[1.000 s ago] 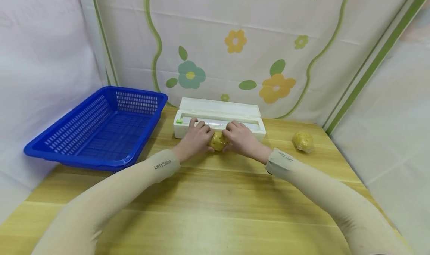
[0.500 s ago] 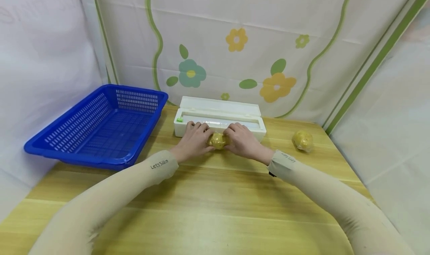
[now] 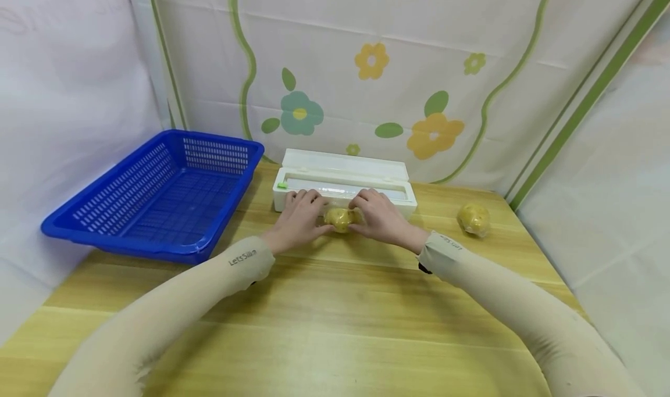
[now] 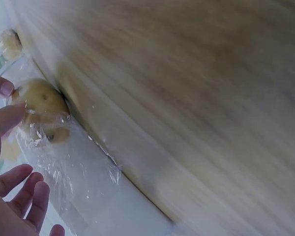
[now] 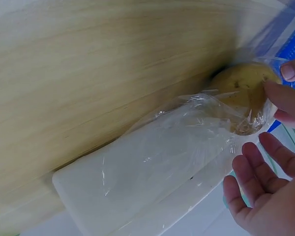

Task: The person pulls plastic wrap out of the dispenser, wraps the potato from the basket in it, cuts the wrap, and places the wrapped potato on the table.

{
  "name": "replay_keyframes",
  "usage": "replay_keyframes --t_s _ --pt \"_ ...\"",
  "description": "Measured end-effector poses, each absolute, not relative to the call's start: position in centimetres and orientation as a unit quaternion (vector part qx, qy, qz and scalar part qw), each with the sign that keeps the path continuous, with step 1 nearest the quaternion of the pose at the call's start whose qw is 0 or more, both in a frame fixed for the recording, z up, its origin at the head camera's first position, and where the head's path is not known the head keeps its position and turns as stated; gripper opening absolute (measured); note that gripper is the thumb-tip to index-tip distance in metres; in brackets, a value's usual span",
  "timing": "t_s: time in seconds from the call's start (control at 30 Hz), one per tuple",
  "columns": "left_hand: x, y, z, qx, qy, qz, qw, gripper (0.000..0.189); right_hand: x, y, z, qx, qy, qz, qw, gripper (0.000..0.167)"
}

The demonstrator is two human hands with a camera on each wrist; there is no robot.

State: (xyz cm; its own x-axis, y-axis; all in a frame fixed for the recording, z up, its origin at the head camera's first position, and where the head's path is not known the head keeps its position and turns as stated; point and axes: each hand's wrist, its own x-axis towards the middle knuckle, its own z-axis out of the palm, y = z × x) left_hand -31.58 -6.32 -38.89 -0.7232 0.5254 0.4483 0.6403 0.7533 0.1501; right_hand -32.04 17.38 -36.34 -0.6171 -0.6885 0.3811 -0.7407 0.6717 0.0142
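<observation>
A potato (image 3: 339, 219) in clear plastic wrap rests on the table between the two hands, against the front of a white cling film box (image 3: 306, 204). The left hand (image 3: 297, 220) comes from its left, and its thumb touches the wrapped potato (image 4: 42, 103); its other fingers are spread and loosely bent, off the potato. From the right side, the right hand (image 3: 381, 218) lays its thumb on the potato (image 5: 243, 88), its four fingers (image 5: 250, 182) loosely bent beside it. Loose film (image 5: 182, 118) trails from the potato over the box front in both wrist views.
The box's lid (image 3: 345, 163) stands raised behind it, and a green slider (image 3: 282, 185) sits at its left end. Another wrapped potato (image 3: 474, 220) lies to the right. A blue plastic basket (image 3: 125, 247) stands at the left. A flowered curtain (image 3: 330, 48) hangs behind the table.
The hands have spread slightly apart, leaving more of the potato and film showing between them. Their fingers have drawn back from its sides. The box, basket and second potato stay in place.
</observation>
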Motion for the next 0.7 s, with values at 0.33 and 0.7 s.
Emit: replay_keyframes --t_s 0.33,0.7 --pt "-31.1 -7.9 -37.9 -0.275 -0.91 -0.223 0.216 0.067 -32.1 17.0 -35.8 0.398 -0.898 0.09 0.168 0.046" --pt "-31.5 -9.4 -37.7 -0.103 -0.889 -0.406 0.184 0.067 -32.3 16.3 -34.9 0.392 -0.902 0.115 0.136 0.047"
